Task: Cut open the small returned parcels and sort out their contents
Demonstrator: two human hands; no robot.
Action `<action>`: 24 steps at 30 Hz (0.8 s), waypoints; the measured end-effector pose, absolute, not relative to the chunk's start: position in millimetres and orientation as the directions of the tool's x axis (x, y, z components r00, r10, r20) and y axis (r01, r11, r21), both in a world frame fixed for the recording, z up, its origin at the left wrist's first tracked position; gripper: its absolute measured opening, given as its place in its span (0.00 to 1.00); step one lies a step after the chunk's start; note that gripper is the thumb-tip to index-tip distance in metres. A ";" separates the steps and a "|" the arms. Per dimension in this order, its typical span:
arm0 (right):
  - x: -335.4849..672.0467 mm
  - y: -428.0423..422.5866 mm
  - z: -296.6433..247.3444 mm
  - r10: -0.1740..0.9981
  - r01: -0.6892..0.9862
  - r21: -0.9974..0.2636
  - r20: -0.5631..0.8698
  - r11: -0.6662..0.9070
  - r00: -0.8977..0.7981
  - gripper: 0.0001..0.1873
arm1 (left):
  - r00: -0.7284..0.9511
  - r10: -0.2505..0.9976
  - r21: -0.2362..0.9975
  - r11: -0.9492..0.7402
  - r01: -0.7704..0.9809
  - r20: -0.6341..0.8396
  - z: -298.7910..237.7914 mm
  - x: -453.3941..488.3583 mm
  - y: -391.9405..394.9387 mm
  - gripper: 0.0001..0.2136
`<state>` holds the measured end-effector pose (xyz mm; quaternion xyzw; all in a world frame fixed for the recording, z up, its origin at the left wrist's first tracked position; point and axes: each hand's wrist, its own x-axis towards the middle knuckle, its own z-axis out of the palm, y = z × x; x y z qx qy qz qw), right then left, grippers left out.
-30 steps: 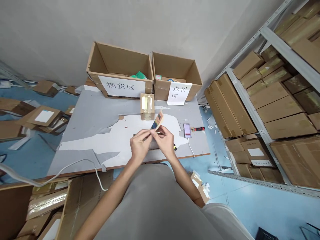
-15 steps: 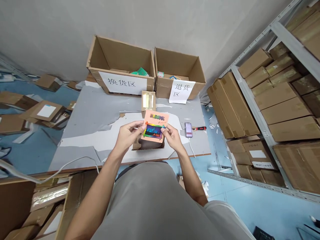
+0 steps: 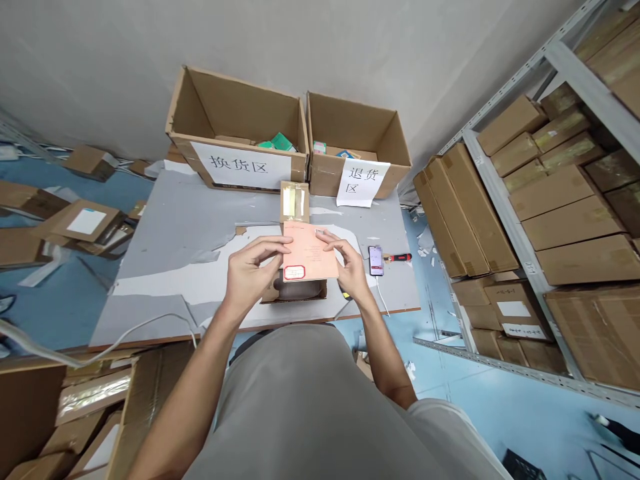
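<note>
A thin salmon-pink booklet (image 3: 311,252) is held up between my two hands, its plain face with small print and a red-framed white label towards me. My left hand (image 3: 254,272) pinches its left edge. Along the right edge, the fingers of my right hand (image 3: 351,268) are closed on it. Below the booklet an opened small carton (image 3: 301,291) with a dark inside lies on the table, partly hidden. Just beyond it stands a small taped cardboard box (image 3: 295,201).
Two large cartons with Chinese signs, the left (image 3: 240,127) and the right (image 3: 353,137), stand at the table's back with small packages inside. A phone (image 3: 376,260) on a cable and a red-black-handled tool (image 3: 400,257) lie at right. Shelves of boxes (image 3: 585,220) stand further right.
The booklet has been turned over: its colourful picture side faced me before, and now the plain labelled side does. Both hands have shifted their grip along its edges.
</note>
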<state>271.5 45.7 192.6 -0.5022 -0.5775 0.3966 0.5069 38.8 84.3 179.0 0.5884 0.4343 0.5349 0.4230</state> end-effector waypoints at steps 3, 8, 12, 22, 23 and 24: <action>269.6 46.1 191.5 0.979 0.130 -0.971 0.204 0.199 0.024 0.18 | 0.041 0.968 0.968 -0.248 0.044 0.246 179.7 38.9 83.5 0.12; 268.4 47.4 184.1 0.978 0.047 -0.979 0.203 0.201 0.049 0.17 | -0.014 0.984 0.984 -0.179 -0.024 0.179 173.2 37.0 85.2 0.23; 270.7 50.0 175.7 0.977 0.110 -0.987 0.131 0.113 0.169 0.21 | 0.008 0.988 0.988 -0.151 -0.012 0.151 172.9 33.2 87.5 0.24; 279.5 52.7 179.4 0.989 0.178 -0.981 0.103 0.083 0.110 0.22 | 0.102 0.992 0.994 -0.087 0.068 0.079 171.4 21.5 96.5 0.19; 277.7 54.1 179.0 0.990 0.159 -0.984 0.091 0.073 0.107 0.22 | 0.094 0.993 0.995 -0.071 0.066 0.065 171.2 22.1 97.5 0.20; 275.3 55.6 178.1 0.991 0.138 -0.989 0.074 0.058 0.109 0.22 | 0.083 0.995 0.997 -0.054 0.060 0.049 171.1 23.3 98.4 0.20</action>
